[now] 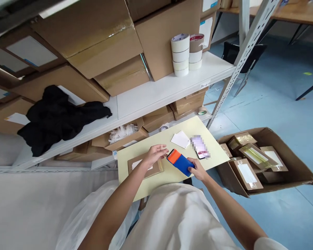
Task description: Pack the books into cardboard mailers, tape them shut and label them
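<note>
My right hand [198, 169] grips the blue end of a flat, oblong blue-and-orange handheld device [182, 164], whose exact kind I cannot make out. Its orange end, with a dark edge, points left toward my left hand [155, 155]. That hand holds nothing visible; its fingers are stretched out just short of the device. Beneath my left wrist lies a small cardboard box [156, 168] with a white label and clear tape, partly hidden by the forearm. Behind the device, a small stack of white paper [181, 139] rests beside a phone [200, 147] with a blurred screen.
A pale yellow board [214, 158] serves as the work surface. To its right stands a large open carton [299, 173] with several taped, labelled boxes. Ahead, a metal shelf [156, 91] bears cartons, tape rolls [181, 55] and a black cloth [59, 116]. A plastic bag [94, 215] hangs at left.
</note>
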Demonstrator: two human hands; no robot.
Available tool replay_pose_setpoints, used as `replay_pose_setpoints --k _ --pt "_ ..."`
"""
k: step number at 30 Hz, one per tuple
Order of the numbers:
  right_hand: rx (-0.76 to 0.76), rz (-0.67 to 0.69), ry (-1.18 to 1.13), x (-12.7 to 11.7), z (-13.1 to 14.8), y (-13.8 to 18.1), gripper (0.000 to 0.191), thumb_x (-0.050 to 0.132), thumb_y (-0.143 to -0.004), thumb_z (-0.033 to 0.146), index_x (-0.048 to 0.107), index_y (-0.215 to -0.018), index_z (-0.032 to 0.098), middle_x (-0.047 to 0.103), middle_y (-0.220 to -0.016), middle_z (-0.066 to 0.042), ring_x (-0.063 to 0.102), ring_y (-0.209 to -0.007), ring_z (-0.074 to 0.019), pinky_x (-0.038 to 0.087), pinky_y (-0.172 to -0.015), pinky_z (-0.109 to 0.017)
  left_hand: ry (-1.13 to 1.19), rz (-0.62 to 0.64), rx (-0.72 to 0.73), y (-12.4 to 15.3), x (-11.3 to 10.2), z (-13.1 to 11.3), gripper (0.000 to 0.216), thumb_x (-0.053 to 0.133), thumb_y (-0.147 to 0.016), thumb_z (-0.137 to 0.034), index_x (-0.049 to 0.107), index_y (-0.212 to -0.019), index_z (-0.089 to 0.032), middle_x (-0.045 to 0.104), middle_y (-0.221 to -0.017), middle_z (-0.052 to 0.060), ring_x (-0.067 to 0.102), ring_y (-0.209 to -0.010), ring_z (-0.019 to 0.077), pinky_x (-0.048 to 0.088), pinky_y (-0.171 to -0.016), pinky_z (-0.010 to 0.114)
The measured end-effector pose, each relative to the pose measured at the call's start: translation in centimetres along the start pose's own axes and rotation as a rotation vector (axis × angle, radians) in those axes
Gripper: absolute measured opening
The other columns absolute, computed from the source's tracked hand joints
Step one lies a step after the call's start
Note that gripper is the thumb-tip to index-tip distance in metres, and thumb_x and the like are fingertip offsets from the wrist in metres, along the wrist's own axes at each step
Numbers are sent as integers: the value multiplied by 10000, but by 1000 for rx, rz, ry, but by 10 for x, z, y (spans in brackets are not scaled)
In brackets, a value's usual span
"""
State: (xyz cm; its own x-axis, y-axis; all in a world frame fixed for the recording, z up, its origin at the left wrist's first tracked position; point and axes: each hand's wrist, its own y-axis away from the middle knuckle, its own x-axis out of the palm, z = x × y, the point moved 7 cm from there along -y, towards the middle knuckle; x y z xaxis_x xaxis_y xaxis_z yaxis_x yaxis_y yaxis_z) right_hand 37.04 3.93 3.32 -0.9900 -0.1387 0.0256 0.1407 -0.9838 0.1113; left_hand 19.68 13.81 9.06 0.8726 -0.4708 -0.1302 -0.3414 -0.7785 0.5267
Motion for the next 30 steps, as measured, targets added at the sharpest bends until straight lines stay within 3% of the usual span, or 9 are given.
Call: replay_pose_setpoints --k 2,5,8,12,15,18,21,26,30 --pt "-1 -19 4 0 -2 -1 319 514 -696 503 473 -660 189 399 -575 32 343 -538 -106 274 -498 -231 -85 -12 15 -3 0 -8 362 711 -700 -425 653 -897 -127 709 -916 119 672 -734 181 520 -729 324" --pt "49 -74 -7 -1 -16 -2 390 524 -733 562 497 -651 181 407 -571 29 349 -532 -104 276 -488 -226 -187 -70 16 -15 -7 -10 296 688 -709 -430 630 -702 -140 699 -740 81 641 -619 157 528 -678 328" --pt "125 -166 -58 -2 -36 0 432 552 -732 591 503 -633 174 399 -545 37 343 -510 -94 272 -477 -222 -288 -23 -71 -30 -10 -6 335 699 -689 -462 625 -718 -136 682 -682 63 643 -616 161 529 -658 321" --pt "175 -210 -123 0 -56 3 434 572 -735 583 523 -643 162 413 -549 38 353 -516 -87 283 -479 -215 -378 66 -196 -50 -12 -12 496 624 -723 -574 627 -963 -140 700 -908 88 674 -753 170 507 -664 272" --pt "188 -220 -148 -1 -67 5 431 574 -742 576 538 -659 154 424 -555 35 355 -523 -85 286 -477 -212 -429 235 -308 -60 1 -12 557 641 -712 -563 607 -1088 -153 685 -1020 105 674 -835 190 498 -665 263" --pt "185 -224 -151 -1 -74 5 430 588 -733 574 539 -654 154 426 -551 37 355 -529 -84 288 -476 -208 -532 443 -353 -65 23 -1 444 702 -681 -458 661 -971 -124 705 -881 91 664 -775 178 489 -639 254" --pt "223 -234 -172 4 -79 1 432 603 -725 570 535 -632 153 430 -540 41 358 -516 -75 290 -467 -200 -660 467 -287 -78 31 10 284 668 -703 -399 664 -723 -116 668 -649 43 618 -615 134 483 -582 240" --pt "408 -274 -335 14 -104 0 449 621 -718 584 600 -649 141 527 -533 27 445 -484 -83 359 -449 -195 -947 446 -237 -113 8 22 220 628 -708 -341 665 -700 -124 655 -604 21 602 -561 120 463 -539 210" --pt "675 -230 -617 33 -138 23 459 645 -720 582 667 -693 125 646 -583 -31 558 -494 -126 456 -471 -227 -1186 561 -231 -146 -13 38 213 600 -716 -320 666 -645 -131 631 -547 10 575 -539 114 446 -580 209"
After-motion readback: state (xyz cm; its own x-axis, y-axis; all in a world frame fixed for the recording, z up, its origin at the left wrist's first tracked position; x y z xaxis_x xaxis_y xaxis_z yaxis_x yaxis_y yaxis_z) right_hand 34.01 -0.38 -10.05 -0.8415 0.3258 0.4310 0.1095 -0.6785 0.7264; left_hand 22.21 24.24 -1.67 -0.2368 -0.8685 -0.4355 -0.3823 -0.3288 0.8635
